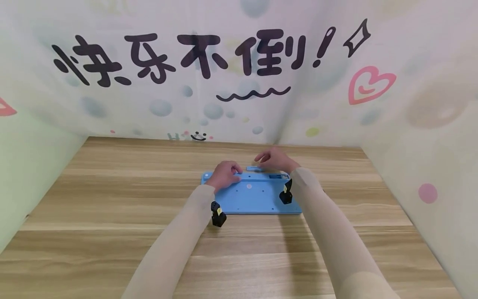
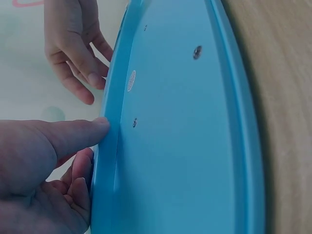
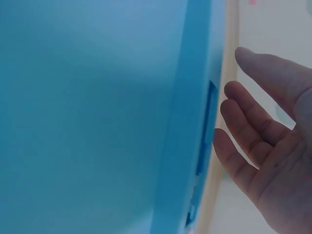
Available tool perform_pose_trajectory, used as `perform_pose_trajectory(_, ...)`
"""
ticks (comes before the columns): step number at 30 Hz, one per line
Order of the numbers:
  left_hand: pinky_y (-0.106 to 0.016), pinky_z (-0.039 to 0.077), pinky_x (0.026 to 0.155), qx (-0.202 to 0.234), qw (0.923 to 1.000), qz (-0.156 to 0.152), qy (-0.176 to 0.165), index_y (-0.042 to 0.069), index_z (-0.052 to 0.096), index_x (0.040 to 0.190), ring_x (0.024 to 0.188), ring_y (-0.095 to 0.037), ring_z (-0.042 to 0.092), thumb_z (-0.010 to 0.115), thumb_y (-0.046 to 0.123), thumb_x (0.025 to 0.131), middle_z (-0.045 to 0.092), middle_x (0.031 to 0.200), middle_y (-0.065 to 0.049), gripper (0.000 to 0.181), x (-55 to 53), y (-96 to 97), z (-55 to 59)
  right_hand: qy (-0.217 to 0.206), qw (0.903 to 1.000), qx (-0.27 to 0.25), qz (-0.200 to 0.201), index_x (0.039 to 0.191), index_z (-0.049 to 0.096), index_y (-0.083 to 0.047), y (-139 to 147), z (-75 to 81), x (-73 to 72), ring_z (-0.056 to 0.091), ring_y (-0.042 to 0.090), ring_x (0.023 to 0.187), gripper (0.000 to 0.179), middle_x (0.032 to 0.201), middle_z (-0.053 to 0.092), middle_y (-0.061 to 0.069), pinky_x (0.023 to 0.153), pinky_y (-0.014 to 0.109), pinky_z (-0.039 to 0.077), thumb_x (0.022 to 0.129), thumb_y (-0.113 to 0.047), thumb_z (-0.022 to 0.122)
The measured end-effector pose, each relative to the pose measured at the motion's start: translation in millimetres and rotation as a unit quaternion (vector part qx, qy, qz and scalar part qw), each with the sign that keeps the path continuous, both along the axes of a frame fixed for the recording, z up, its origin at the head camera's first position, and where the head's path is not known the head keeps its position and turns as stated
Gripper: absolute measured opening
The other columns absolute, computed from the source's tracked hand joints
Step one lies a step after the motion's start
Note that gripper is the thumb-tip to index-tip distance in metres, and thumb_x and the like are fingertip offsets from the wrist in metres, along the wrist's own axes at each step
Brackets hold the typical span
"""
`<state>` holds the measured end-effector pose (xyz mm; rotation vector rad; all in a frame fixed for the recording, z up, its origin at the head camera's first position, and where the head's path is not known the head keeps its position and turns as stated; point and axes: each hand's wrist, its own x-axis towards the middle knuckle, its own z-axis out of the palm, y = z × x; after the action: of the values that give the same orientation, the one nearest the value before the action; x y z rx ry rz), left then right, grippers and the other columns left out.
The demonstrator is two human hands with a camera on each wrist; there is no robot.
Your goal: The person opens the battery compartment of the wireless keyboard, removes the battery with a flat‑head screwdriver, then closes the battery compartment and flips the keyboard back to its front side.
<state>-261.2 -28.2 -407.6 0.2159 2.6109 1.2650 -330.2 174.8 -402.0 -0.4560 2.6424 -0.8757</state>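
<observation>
A blue keyboard (image 1: 248,199) lies face down on the table, its underside showing screws and a small round label. Along its far edge, the left hand (image 1: 225,174) holds on: the thumb lies on the raised strip and the other fingers curl behind it, as the left wrist view shows. Near the far right corner is an uncovered battery slot (image 1: 278,177). A narrow blue cover (image 1: 253,169) rests on the table behind the keyboard. Just over the cover's right end hovers the right hand (image 1: 276,159), fingers loosely bent and apart; in the right wrist view nothing sits between them.
The wood-grain table (image 1: 112,216) extends around the keyboard. A white printed curtain (image 1: 209,104) hangs along its back edge, with pale walls at both sides. A small black wrist camera (image 1: 218,214) is on the left arm, another (image 1: 286,193) on the right.
</observation>
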Motion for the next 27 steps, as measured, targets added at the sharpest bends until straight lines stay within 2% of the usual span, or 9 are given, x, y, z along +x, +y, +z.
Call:
perform_pose_trajectory(10, -0.030, 0.039, 0.076, 0.001, 1.0000, 0.000, 0.004, 0.004, 0.063, 0.099, 0.088, -0.022, 0.046, 0.065, 0.006, 0.084, 0.054, 0.094, -0.008, 0.014, 0.0, 0.6, -0.3, -0.009, 0.9999, -0.007, 0.011, 0.100, 0.068, -0.006, -5.0, -7.4, -3.0, 0.058, 0.022, 0.089, 0.016, 0.101, 0.062, 0.009, 0.083, 0.034, 0.047, 0.084, -0.010, 0.066)
perform_pose_trajectory(20, -0.032, 0.040, 0.080, 0.008, 1.0000, 0.005, -0.001, 0.004, 0.063, 0.098, 0.091, -0.022, 0.047, 0.065, 0.006, 0.085, 0.054, 0.096, -0.008, 0.014, 0.3, 0.2, 0.7, -0.045, 0.9988, 0.002, 0.017, 0.098, 0.069, -0.006, -7.8, -8.7, -11.7, 0.059, 0.022, 0.090, 0.015, 0.099, 0.065, 0.007, 0.089, 0.038, 0.043, 0.084, -0.008, 0.066)
perform_pose_trajectory(27, -0.032, 0.040, 0.080, 0.012, 0.9999, 0.005, -0.004, 0.004, 0.063, 0.100, 0.091, -0.022, 0.047, 0.064, 0.006, 0.085, 0.054, 0.096, -0.008, 0.015, 0.0, -0.1, 0.2, -0.051, 0.9985, 0.016, 0.011, 0.098, 0.069, -0.006, -11.8, -7.4, -11.8, 0.060, 0.021, 0.086, 0.015, 0.097, 0.065, 0.007, 0.087, 0.035, 0.045, 0.083, -0.007, 0.067)
